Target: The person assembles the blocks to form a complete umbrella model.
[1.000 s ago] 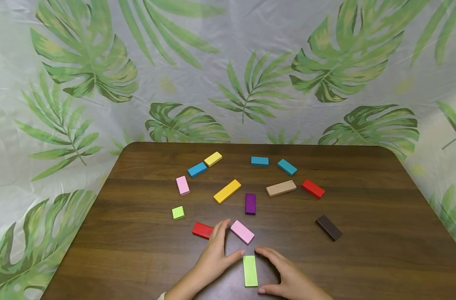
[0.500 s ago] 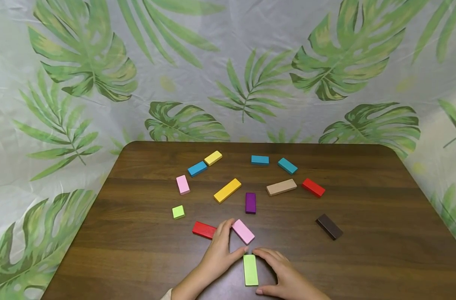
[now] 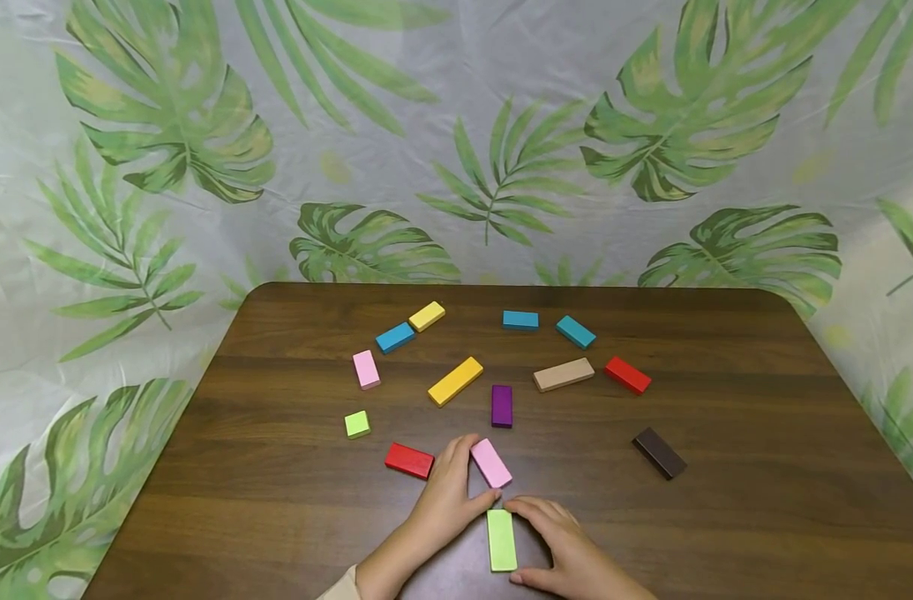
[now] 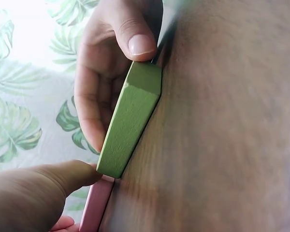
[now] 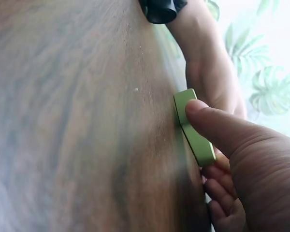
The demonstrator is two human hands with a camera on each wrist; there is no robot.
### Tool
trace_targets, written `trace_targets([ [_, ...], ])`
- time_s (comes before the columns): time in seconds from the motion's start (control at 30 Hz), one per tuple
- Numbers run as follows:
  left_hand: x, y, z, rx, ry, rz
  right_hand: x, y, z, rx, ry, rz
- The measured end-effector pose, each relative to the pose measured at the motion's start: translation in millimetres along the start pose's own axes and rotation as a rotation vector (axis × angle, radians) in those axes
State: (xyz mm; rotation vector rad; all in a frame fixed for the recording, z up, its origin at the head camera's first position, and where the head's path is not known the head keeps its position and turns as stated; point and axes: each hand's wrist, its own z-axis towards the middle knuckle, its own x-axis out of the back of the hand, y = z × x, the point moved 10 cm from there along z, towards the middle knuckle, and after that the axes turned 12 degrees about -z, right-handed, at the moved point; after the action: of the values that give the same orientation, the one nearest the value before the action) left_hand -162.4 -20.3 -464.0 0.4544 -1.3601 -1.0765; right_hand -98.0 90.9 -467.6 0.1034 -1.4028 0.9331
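My left hand [image 3: 448, 483] grips a pink wooden block [image 3: 492, 463] lengthwise, its fingertips at the far end and its thumb by the near end. Just below, a light green block [image 3: 502, 541] lies flat on the table. My right hand [image 3: 564, 550] spans that green block from end to end, index finger at the far end and thumb at the near one. In the right wrist view the thumb [image 5: 198, 107] presses on the green block's end. The left wrist view shows the left thumb close to the green block [image 4: 128, 121], with the pink block [image 4: 97, 205] partly hidden behind it.
A red block [image 3: 409, 460] lies just left of the left hand. Beyond are a purple block [image 3: 502, 407], a yellow-orange block [image 3: 455, 382], a tan block [image 3: 564, 375] and several others. A dark brown block [image 3: 659, 454] lies to the right on the wooden table [image 3: 764, 500].
My left hand has shifted slightly right, and the pink block has moved right and turned steeper with it. My right hand's fingers have drawn in to the green block's ends.
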Motion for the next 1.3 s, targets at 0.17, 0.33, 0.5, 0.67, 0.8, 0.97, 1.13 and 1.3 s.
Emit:
trace_targets([
  [0.17, 0.2, 2.7, 1.2, -0.028, 0.005, 0.015, 2, -1, 0, 0.008, 0.027, -0.010],
  [0.33, -2.3, 0.7, 1.8, -0.030, -0.017, -0.012, 4, -1, 2, 0.003, 0.043, 0.000],
  [0.5, -4.5, -3.2, 4.4, -0.020, -0.043, -0.073, 6, 3, 3, -0.043, 0.026, 0.025],
  [0.67, -6.3, -6.7, 9.3, -0.025, -0.075, -0.127, 6, 7, 5, -0.068, 0.001, 0.024],
  [0.8, -6.8, -8.3, 12.1, -0.036, -0.103, -0.143, 8, 7, 7, -0.051, 0.008, 0.024],
  [0.97, -10.5, -10.7, 14.7, -0.027, -0.159, -0.156, 9, 6, 9, -0.026, 0.010, 0.026],
  [1.13, -13.4, -14.6, 15.3, 0.010, -0.223, -0.180, 7, 8, 12, -0.038, -0.035, 0.040],
  [1.3, -11.1, -14.9, 17.1, 0.011, -0.222, -0.231, 4, 12, 14, -0.067, -0.079, 0.071],
])
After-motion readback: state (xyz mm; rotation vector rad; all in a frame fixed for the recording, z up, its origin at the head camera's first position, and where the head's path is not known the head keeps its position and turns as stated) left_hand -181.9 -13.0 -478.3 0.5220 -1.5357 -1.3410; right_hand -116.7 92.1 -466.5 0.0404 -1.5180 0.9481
